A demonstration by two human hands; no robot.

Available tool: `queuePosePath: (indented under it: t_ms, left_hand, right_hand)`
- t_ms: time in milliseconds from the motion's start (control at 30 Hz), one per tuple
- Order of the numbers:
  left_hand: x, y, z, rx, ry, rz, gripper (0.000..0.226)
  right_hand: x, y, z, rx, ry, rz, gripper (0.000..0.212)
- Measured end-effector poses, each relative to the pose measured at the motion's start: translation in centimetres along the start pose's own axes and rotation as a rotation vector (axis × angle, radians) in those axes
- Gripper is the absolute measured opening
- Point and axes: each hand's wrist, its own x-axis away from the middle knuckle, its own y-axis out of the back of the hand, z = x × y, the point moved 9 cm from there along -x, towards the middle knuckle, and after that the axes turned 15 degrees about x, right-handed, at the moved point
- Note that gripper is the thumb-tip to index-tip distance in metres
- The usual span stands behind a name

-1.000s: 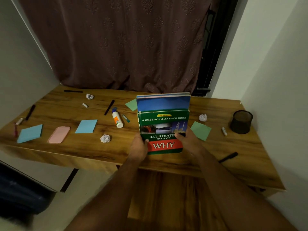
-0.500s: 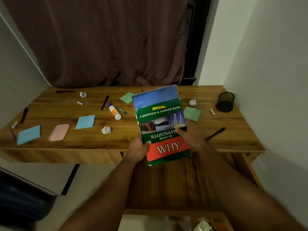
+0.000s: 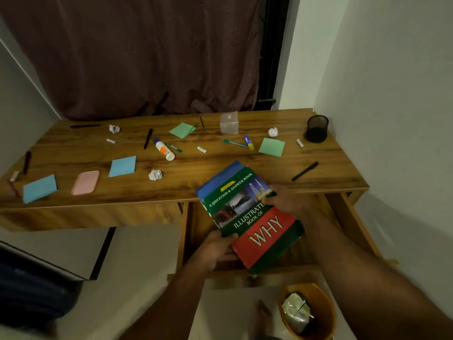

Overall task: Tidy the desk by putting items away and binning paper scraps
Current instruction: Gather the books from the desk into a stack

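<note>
Both hands gripping the book point(image 3: 250, 217) — left hand point(image 3: 215, 250) curling round its lower-left edge, right hand point(image 3: 286, 201) clamping the right edge — holding it tilted, off the desk point(image 3: 196, 173) front edge, above the orange bin point(image 3: 318, 312).

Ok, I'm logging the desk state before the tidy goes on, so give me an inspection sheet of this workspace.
Surface: wooden desk, strewn.
Job's things: book held off the front edge; three paper balls; orange bin on the floor.
Clutter: sticky notes, glue bottle, pens, mesh cup, clear box.
Hands: left hand and right hand grip the book.
Cables: nothing seen.
Surroundings: dark curtain, white walls.
</note>
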Motion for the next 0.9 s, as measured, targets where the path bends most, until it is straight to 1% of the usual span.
queuePosePath:
  t_ms: [100, 200, 300, 367, 467, 600, 767, 900]
  left_hand:
    - [0.8, 0.3, 1.2, 0.098, 0.089, -0.033, 0.027]
    - [2.0, 0.6, 1.7, 0.143, 0.147, -0.036, 0.024]
    - [2.8, 1.3, 2.0, 0.099, 0.184, -0.022, 0.022]
    - [3.0, 1.8, 2.1, 0.059, 0.198, -0.023, 0.022]
    - [3.0, 2.1, 2.0, 0.028, 0.215, -0.021, 0.02]
    - [3.0, 0.9, 2.4, 0.015, 0.238, -0.008, 0.026]
    - [2.6, -2.2, 3.2, 0.051, 0.277, 0.012, 0.029]
    - [0.8, -5.2, 3.7, 0.076, 0.334, 0.03, 0.029]
  right_hand:
    - [-0.2, -1.1, 0.3, 0.036, -0.019, 0.08, 0.022]
    - [0.2, -2.6, 0.1, -0.004, -0.092, 0.196, 0.021]
    - [1.1, -4.2, -0.8, -0.048, -0.204, 0.321, 0.023]
    - [1.5, -5.0, -1.7, -0.073, -0.27, 0.363, 0.027]
    - [2.0, -5.4, -2.9, -0.109, -0.329, 0.37, 0.028]
    - [3.3, -4.9, -4.3, -0.158, -0.373, 0.395, 0.03]
    - [3.7, -3.1, -7.1, -0.127, -0.415, 0.402, 0.032]
    - [3.5, -1.6, -10.8, -0.131, -0.467, 0.381, 0.036]
